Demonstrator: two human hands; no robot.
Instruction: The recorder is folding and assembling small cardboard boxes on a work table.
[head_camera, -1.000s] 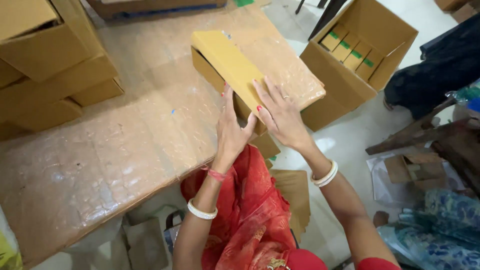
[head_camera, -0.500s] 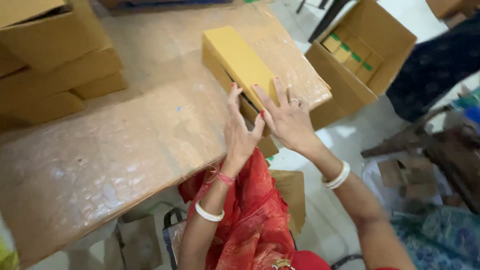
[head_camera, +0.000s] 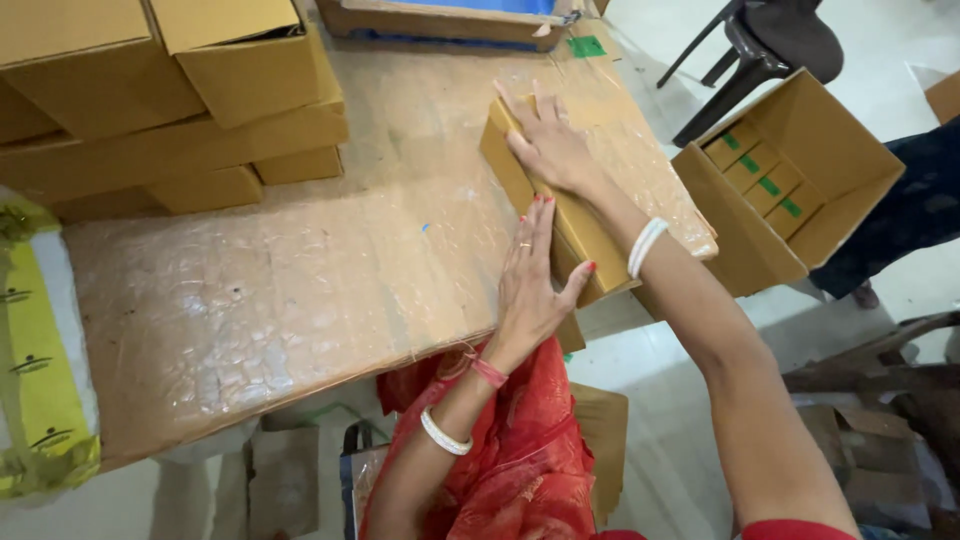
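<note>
Fingers (head_camera: 533, 108) of my right hand (head_camera: 553, 148) lay spread flat atop the small cardboard box (head_camera: 590, 238); my left hand (head_camera: 533, 285), fingers together, pressed its side. Box sat at the surface's (head_camera: 300, 290) three o'clock edge.

- counter (head_camera: 300, 300) wrapped in clear plastic film, brown beneath;
- pale tiled floor (head_camera: 880, 40), evenly lit;
- dark plastic chair (head_camera: 760, 50) standing beyond the counter's far corner
</note>
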